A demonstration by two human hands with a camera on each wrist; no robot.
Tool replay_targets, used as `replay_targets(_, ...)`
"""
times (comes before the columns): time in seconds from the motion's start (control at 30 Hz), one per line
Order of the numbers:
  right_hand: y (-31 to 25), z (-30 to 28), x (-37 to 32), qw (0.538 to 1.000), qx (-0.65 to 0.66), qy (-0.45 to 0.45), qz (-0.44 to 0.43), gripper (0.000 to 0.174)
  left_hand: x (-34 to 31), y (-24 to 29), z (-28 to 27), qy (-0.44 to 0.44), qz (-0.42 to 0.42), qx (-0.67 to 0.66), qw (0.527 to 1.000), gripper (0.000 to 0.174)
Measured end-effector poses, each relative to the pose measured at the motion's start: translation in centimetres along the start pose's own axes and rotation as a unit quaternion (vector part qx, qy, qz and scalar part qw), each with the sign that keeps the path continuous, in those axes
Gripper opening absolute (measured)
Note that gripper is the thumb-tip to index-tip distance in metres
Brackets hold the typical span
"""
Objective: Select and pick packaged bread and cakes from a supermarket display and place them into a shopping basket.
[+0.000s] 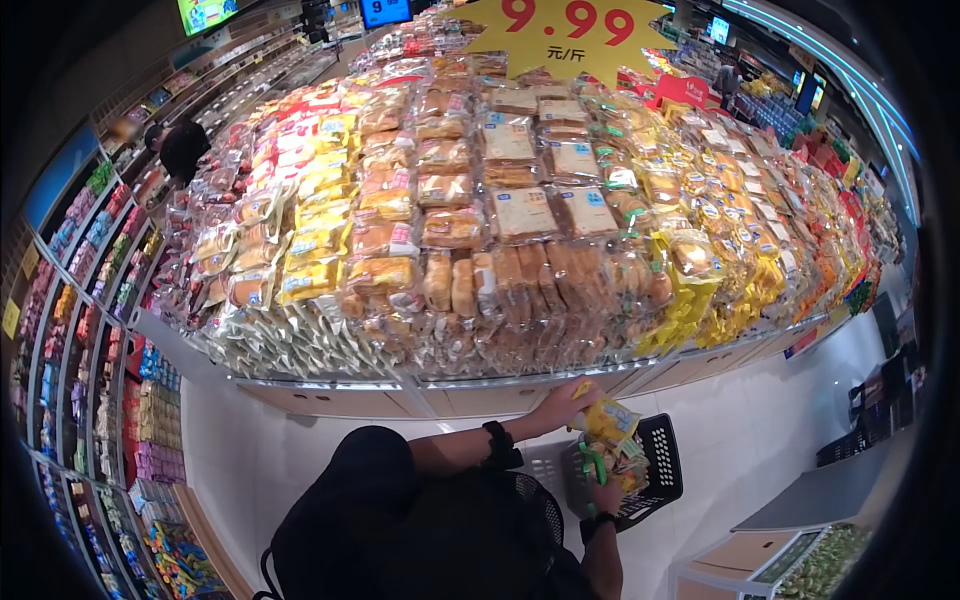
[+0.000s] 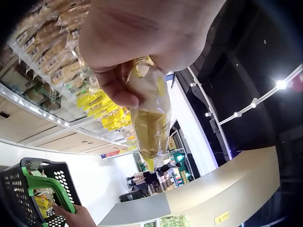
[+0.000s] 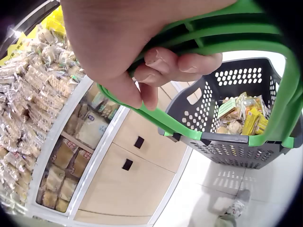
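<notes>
My left hand (image 1: 563, 406) pinches a packaged bread (image 2: 151, 120) by the top of its clear and yellow wrapper. In the left wrist view the pack hangs down from the fingers and thumb. From above, it overlaps the shopping basket (image 1: 662, 470). My right hand (image 1: 607, 496) grips the green handle (image 3: 284, 90) of this dark grey basket, fingers curled round it. Several wrapped packs lie inside, among them yellow packs (image 3: 254, 121), as the right wrist view shows.
A big display of wrapped breads (image 1: 520, 215) rises in front, over wooden cabinets (image 1: 480, 402). A yellow price sign (image 1: 570, 35) hangs above it. Stocked shelves (image 1: 80, 340) line the left. A counter (image 1: 790, 500) stands at the right. Another person (image 1: 182, 148) is far left.
</notes>
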State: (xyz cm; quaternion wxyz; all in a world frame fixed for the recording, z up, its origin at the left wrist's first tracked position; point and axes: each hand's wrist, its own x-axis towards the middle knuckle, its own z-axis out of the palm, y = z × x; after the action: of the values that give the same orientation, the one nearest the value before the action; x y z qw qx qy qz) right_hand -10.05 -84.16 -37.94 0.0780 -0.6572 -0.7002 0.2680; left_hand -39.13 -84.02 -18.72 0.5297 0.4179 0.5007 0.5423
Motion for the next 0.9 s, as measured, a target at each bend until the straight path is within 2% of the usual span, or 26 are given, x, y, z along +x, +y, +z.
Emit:
replay_targets(0.07,-1.1,2.5,-2.4,1.0,0.006,0.009,0.01,0.04,-1.9,0.2,-2.9,-0.02,0.033,0.037,0.999,0.031)
replay_targets(0.23,-8.0,6.1,-6.9,0.998,-0.035,0.017,0.057,0.038,-7.6,1.4,-12.2,-0.034,0.038,0.003,0.999,0.028)
replay_targets(0.27,-8.5,7.0,-6.5,0.998,0.017,0.025,0.06,0.038,-8.8,1.7,-14.1,-0.036,0.056,-0.008,0.998,0.028)
replay_targets(0.3,-8.4,8.1,-7.6,0.995,0.064,0.026,0.066,0.039,-10.1,1.5,-15.9,-0.034,0.04,-0.015,0.999,0.028)
replay_targets(0.37,-10.5,9.6,-9.9,0.995,0.061,0.025,0.072,0.039,-12.8,0.9,-18.9,-0.035,-0.032,-0.089,0.995,0.028)
replay_targets(0.4,-12.3,10.1,-9.3,0.995,0.071,0.05,0.057,0.039,-13.5,0.9,-20.1,-0.024,-0.038,-0.066,0.997,0.029)
replay_targets(0.5,-16.7,11.3,-11.5,0.991,0.113,0.052,0.053,0.04,-16.5,1.7,-23.8,0.014,-0.035,-0.046,0.998,0.028)
replay_targets(0.63,-18.2,16.1,-13.2,0.988,0.121,0.097,0.011,0.042,-19.2,5.7,-29.4,0.008,-0.022,-0.061,0.998,0.03)
replay_targets(0.7,-19.6,17.0,-13.6,0.996,0.057,0.052,0.038,0.036,-20.0,8.4,-31.8,-0.006,0.114,-0.052,0.992,0.025)
replay_targets(0.73,-20.2,17.5,-13.7,0.997,0.037,0.02,0.072,0.046,-20.9,10.3,-32.8,0.01,0.107,-0.009,0.994,0.025)
replay_targets(0.77,-19.0,19.1,-13.9,0.996,0.037,0.025,0.074,0.046,-22.1,13.2,-33.6,0.025,0.099,0.034,0.994,0.024)
replay_targets(0.83,-16.3,22.6,-13.2,0.995,0.065,0.061,0.033,0.048,-23.3,16.7,-35.3,0.05,0.1,0.053,0.992,0.026)
replay_targets(0.9,-19.2,21.9,-14.3,0.997,0.042,0.056,0.021,0.046,-24.3,20.4,-37.2,0.103,0.154,0.104,0.977,0.026)
